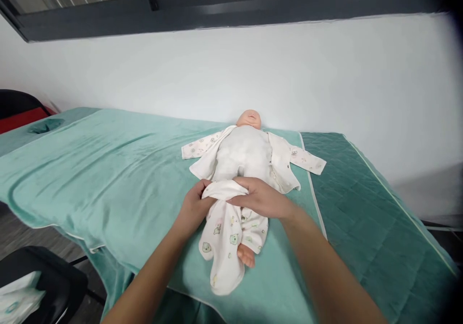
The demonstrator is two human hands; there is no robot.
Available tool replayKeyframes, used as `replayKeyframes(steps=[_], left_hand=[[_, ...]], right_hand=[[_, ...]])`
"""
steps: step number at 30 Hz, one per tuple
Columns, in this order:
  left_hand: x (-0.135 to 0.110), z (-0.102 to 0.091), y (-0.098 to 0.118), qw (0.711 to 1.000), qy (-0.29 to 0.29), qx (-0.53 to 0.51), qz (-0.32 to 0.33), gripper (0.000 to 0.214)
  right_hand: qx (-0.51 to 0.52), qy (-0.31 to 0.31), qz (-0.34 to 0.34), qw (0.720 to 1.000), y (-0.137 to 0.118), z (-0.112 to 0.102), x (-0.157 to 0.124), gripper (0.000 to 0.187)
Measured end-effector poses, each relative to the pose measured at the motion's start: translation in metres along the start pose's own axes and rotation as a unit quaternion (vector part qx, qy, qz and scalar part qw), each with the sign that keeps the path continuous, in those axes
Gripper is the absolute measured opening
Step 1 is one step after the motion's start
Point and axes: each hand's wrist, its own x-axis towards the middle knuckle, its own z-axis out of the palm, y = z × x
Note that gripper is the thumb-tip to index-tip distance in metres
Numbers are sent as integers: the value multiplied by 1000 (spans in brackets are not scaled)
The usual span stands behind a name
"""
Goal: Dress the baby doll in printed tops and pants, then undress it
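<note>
A baby doll (243,148) with a pale cloth body lies on its back, its head toward the wall. Its printed white jacket (285,162) is spread open, with both sleeves stretched out sideways. White baby pants (226,232) with small animal prints lie over the doll's legs. My left hand (197,203) grips the waistband at its left side, and my right hand (258,197) pinches the same waistband at the right. One doll foot (246,255) sticks out of the right pant leg. The other foot is hidden by the fabric.
A light green sheet (119,165) covers the bed, with a darker quilted cover (358,208) at the right. Behind stands a white wall (325,73) below a dark window frame (231,8). At lower left, a black chair (61,278) holds a white packet (20,300).
</note>
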Motion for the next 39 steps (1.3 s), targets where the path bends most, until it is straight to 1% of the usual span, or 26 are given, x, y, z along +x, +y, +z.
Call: replayKeyframes(steps=[3, 5, 6, 7, 10, 11, 13, 15, 17, 20, 22, 25, 28, 30, 32, 34, 35, 37, 38, 39], left_hand=[[-26, -5, -9, 998, 50, -33, -9, 33], [-47, -8, -14, 996, 60, -60, -23, 34], [-59, -10, -16, 996, 48, -64, -31, 32], [-70, -11, -16, 997, 21, -63, -38, 32], [-95, -10, -12, 995, -79, -42, -54, 34], [-100, -8, -10, 993, -99, -33, -55, 35], [-105, -5, -7, 993, -111, -21, -41, 35], [-106, -2, -6, 994, -109, -4, -19, 36], [-101, -2, -8, 995, -94, 22, -8, 37], [-86, -6, -12, 997, -47, 65, -19, 39], [-72, -9, -10, 996, -29, 76, -24, 39], [-55, -12, -4, 996, -46, 72, -27, 39], [-53, -12, -3, 994, -83, 40, -56, 38], [-57, -13, -8, 991, -105, -1, -80, 37], [-62, -13, -15, 989, -111, -42, -88, 33], [-65, -14, -19, 991, -84, -69, -80, 33], [-64, -14, -19, 993, -54, -73, -70, 39], [-61, -14, -15, 998, 23, -46, -21, 53], [-59, -14, -12, 998, 51, -18, 14, 57], [-56, -13, -7, 997, 62, 12, 49, 60]], right_hand=[[16, 26, -4, 1000, 1, 2, 2, 17], [26, 33, -13, 999, 1, 3, 2, 18], [28, 33, -14, 999, 0, 4, 3, 20], [29, 30, -12, 999, 0, 4, 3, 21], [33, 23, -3, 999, -1, 5, 3, 22], [36, 20, -3, 999, -1, 5, 3, 21], [44, 8, -7, 999, -2, 3, 2, 17], [54, 0, -11, 998, -3, 1, 0, 12], [65, -1, -17, 998, -3, -2, -2, 13], [80, -19, -23, 996, -3, -5, -4, 17], [79, -32, -19, 996, -4, -6, -5, 19], [55, -52, -4, 997, -8, -6, -7, 29], [36, -65, 2, 997, -9, -7, -7, 37], [41, -56, -6, 998, -8, -7, -7, 34], [56, -48, -18, 997, -6, -6, -6, 28], [67, -49, -26, 996, -4, -6, -5, 27], [66, -50, -27, 996, -4, -6, -5, 27], [52, -50, -28, 997, -5, -5, -5, 26], [40, -47, -29, 998, -5, -4, -5, 25], [27, -42, -29, 998, -6, -2, -5, 24]])
